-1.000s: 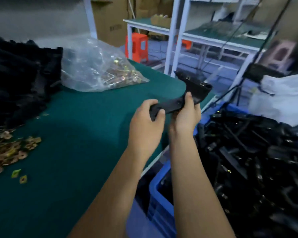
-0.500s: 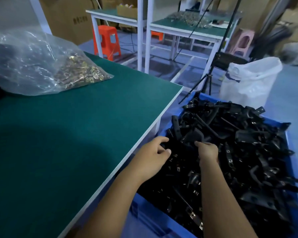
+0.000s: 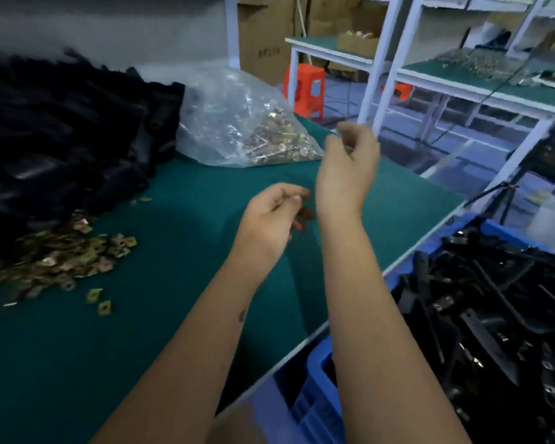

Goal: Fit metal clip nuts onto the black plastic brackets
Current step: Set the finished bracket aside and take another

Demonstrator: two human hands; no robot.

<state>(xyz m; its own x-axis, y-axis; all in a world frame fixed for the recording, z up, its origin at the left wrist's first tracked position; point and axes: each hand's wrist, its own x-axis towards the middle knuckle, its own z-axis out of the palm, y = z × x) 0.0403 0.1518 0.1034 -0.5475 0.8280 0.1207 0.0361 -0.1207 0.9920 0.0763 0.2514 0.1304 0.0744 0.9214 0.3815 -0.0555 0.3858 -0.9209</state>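
A: Starting nearest the operator: why does the blue crate (image 3: 305, 398) sit against the table (image 3: 173, 315) edge on the right?

B: Judged as an output bin. The brackets in it (image 3: 494, 331) show small metal pieces on them, so they appear already fitted. It is placed low and beside the table so parts can be dropped in.

A: State of each hand?

B: Both are raised over the green surface and motion-blurred. The left hand (image 3: 269, 219) has fingers loosely curled; no part is visible in it. The right hand (image 3: 350, 165) is higher, fingers bent inward; whether it pinches anything cannot be determined.

A: Where is the feed stock?

B: Loose clip nuts (image 3: 61, 257) lie heaped at the left, two apart from the heap. Behind them, the black bracket pile (image 3: 61, 129). Farther back, a clear bag of clip nuts (image 3: 253, 123) as reserve.

A: Next step?

B: Probably taking a fresh bracket and nut.
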